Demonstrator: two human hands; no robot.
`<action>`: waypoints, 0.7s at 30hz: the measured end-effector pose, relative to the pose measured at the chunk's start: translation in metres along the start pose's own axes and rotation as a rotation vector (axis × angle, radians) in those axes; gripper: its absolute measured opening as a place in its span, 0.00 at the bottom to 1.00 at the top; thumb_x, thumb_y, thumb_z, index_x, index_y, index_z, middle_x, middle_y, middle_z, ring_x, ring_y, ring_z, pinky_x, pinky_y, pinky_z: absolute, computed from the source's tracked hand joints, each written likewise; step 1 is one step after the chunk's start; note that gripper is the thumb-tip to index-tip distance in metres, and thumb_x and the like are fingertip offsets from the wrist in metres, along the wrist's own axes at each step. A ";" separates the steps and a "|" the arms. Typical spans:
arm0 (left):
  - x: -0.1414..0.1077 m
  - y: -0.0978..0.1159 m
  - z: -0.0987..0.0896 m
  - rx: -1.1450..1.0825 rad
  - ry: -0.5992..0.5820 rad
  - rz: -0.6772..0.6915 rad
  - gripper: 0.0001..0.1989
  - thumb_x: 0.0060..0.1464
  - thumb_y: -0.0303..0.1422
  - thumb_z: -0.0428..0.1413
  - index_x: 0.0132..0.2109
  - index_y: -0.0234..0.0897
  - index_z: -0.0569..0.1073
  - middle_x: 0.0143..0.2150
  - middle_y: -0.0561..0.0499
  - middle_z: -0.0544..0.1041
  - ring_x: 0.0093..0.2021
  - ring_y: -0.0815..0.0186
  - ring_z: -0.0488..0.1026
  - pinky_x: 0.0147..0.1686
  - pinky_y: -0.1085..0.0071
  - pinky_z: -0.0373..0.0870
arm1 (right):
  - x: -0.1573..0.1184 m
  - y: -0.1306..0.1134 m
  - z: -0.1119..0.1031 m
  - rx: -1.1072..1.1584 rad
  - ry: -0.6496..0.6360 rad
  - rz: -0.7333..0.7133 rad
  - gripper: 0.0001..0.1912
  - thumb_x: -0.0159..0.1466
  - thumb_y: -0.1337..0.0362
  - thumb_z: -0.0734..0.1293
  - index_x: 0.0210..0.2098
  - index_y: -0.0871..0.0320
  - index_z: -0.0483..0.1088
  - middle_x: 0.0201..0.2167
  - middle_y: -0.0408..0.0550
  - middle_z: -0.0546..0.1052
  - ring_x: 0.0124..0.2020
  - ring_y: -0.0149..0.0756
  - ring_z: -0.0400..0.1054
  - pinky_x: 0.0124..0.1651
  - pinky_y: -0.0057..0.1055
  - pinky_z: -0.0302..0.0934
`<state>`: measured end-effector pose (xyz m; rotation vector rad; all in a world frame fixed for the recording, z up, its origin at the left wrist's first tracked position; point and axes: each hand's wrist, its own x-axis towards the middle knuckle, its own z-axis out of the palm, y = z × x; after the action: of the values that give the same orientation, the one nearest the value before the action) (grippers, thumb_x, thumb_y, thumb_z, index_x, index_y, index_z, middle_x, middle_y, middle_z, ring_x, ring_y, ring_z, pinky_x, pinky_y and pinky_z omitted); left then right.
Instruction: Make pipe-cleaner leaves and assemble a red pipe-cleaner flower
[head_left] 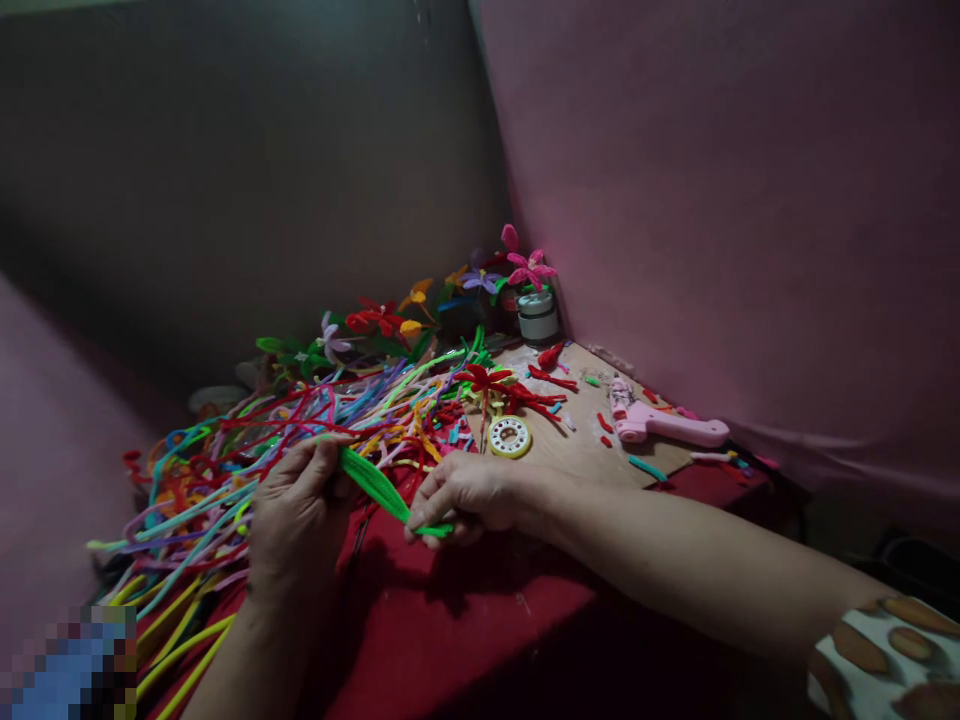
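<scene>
A bright green pipe-cleaner leaf [373, 482] stretches between my two hands above the red cloth. My left hand [300, 500] pinches its upper left end between thumb and fingers. At the lower right, my right hand [461, 492] grips the narrower end, with a short green tip poking out past the fingers. Beside and behind my left hand spreads a big tangle of many-coloured pipe cleaners [300, 415]. A red pipe-cleaner flower [486, 378] and a yellow-rimmed tape roll [510, 437] lie just beyond my right hand.
A pink glue gun [671, 425] rests on the wooden board [577, 440] among red and teal snippets. A grey-white jar [538, 318] stands in the corner near a pink flower [531, 269]. Finished flowers, including a red one [375, 316], line the wall. Red cloth [480, 610] covers the table.
</scene>
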<state>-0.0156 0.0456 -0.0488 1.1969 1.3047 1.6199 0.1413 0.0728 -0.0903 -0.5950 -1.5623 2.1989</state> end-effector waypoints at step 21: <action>0.015 -0.033 -0.004 0.048 -0.113 -0.077 0.17 0.39 0.38 0.60 0.36 0.32 0.70 0.19 0.58 0.64 0.14 0.79 0.55 0.13 0.82 0.48 | 0.008 -0.015 -0.051 -0.694 1.226 -0.244 0.10 0.50 0.67 0.65 0.34 0.60 0.69 0.29 0.48 0.74 0.30 0.31 0.66 0.33 0.26 0.56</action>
<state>-0.0247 0.0661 -0.0783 1.2336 1.3085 1.4523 0.1630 0.1217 -0.0920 -1.4596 -1.4322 0.6692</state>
